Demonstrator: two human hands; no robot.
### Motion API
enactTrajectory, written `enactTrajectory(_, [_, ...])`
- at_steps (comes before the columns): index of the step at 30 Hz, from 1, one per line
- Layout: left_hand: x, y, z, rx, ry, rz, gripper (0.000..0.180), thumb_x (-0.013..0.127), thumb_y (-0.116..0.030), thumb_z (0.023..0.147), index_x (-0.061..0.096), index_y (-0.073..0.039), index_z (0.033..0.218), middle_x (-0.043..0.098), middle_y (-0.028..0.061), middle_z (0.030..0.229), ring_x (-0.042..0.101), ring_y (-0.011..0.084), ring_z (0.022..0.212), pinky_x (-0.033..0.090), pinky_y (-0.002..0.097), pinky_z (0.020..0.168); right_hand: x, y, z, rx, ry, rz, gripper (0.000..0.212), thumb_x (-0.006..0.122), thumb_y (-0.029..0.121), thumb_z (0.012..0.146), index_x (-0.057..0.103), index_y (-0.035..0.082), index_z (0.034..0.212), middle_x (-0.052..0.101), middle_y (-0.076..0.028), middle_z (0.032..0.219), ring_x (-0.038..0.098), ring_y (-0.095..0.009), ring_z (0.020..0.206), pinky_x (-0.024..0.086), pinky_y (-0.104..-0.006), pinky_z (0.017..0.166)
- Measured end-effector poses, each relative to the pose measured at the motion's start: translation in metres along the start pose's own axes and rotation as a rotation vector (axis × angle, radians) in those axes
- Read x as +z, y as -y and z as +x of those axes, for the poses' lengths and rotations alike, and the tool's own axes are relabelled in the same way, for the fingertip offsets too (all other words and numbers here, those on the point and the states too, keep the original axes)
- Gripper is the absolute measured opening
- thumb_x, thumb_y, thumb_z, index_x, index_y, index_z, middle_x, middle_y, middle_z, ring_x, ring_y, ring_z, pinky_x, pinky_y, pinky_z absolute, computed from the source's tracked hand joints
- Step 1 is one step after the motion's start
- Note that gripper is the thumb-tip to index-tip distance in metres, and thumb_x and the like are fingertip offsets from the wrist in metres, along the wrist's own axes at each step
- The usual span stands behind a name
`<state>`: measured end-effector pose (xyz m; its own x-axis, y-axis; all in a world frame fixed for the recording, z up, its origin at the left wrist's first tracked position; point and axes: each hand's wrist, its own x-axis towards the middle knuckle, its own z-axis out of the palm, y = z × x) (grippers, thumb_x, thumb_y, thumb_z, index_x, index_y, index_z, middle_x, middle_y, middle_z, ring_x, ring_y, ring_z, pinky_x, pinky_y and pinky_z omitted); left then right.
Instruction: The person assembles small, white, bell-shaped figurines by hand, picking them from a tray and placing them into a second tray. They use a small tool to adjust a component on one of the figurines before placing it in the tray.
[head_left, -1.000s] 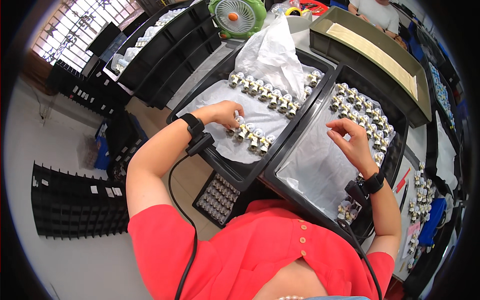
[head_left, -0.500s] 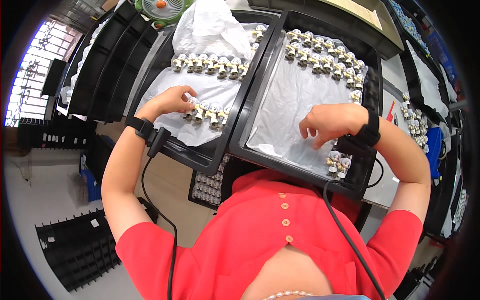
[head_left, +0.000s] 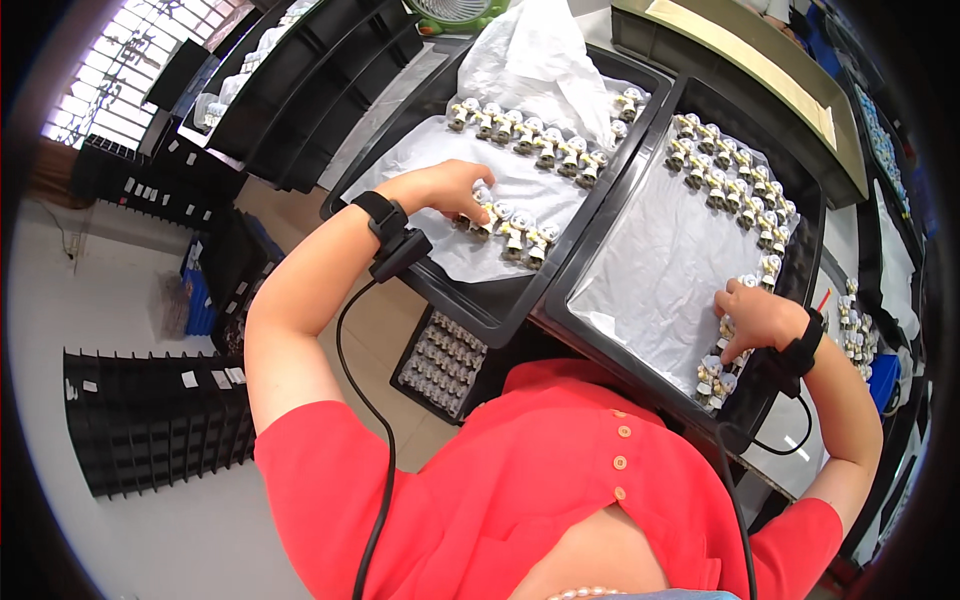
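My left hand [head_left: 455,188] is over the left black tray [head_left: 497,328]. Its thumb and fingers close around the end figurine [head_left: 482,190] of a short front row of small white-haired figurines. My right hand [head_left: 762,322] is at the right side of the right black tray [head_left: 640,367]. Its fingers and thumb curl round a figurine [head_left: 726,328] standing in line along that side, partly hidden by the hand. Just nearer to me stands a pair of figurines [head_left: 712,382]. White sheet lining [head_left: 640,290] lies under the figurines in both trays.
Crumpled white sheeting [head_left: 525,75] covers the left tray's far part. A lower tray of figurines [head_left: 440,362] sits beneath. Black racks [head_left: 330,95] stand at the left, an olive bin [head_left: 740,75] at the back. Cables run from both wristbands.
My right hand has moved from above the lining to the right side of its tray and closed round a figurine. My left hand stays at its row's end. The view has shifted.
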<state>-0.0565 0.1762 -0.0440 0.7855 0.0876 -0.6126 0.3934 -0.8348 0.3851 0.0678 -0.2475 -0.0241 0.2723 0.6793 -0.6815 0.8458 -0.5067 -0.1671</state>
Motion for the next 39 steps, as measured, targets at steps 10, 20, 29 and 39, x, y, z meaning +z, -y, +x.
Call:
enactTrajectory(10, [0.0, 0.001, -0.012, -0.055, 0.075, 0.04, 0.087, 0.082, -0.026, 0.066, 0.035, -0.01, 0.138, 0.057, 0.0203, 0.109, 0.063, 0.0284, 0.087, 0.052, 0.0353, 0.071, -0.001, 0.0, 0.003, 0.013, 0.042, 0.05, 0.054, 0.081, 0.022, 0.056, 0.057, 0.005, 0.1, 0.055, -0.016, 0.102, 0.058, -0.035, 0.092, 0.049, -0.0388, 0.08])
enactTrajectory(20, [0.006, -0.002, -0.007, 0.053, 0.003, 0.106, 0.082, 0.081, -0.018, 0.065, 0.04, -0.005, 0.134, 0.066, 0.0163, 0.088, 0.066, 0.0223, 0.068, 0.052, 0.0325, 0.066, 0.006, 0.001, 0.002, -0.014, 0.005, 0.043, 0.044, 0.077, 0.021, 0.057, 0.061, 0.008, 0.096, 0.054, -0.016, 0.099, 0.059, -0.035, 0.089, 0.049, -0.0396, 0.077])
enactTrajectory(29, [0.004, 0.003, -0.005, 0.183, -0.167, 0.459, 0.074, 0.078, -0.019, 0.068, 0.043, -0.007, 0.133, 0.06, 0.0198, 0.109, 0.064, 0.0253, 0.084, 0.052, 0.032, 0.071, -0.006, 0.003, -0.006, -0.055, -0.108, 0.118, 0.039, 0.073, 0.019, 0.058, 0.061, 0.006, 0.093, 0.053, -0.017, 0.096, 0.058, -0.036, 0.088, 0.049, -0.04, 0.076])
enactTrajectory(39, [0.041, -0.16, -0.045, 0.594, 0.07, -0.865, 0.086, 0.073, -0.022, 0.08, 0.019, -0.013, 0.146, 0.029, 0.0157, 0.139, 0.045, 0.0256, 0.121, 0.042, 0.0355, 0.097, -0.081, 0.039, -0.026, -0.312, -0.587, 0.337, 0.035, 0.075, 0.014, 0.065, 0.055, 0.006, 0.093, 0.048, -0.01, 0.098, 0.054, -0.024, 0.09, 0.048, -0.0327, 0.076])
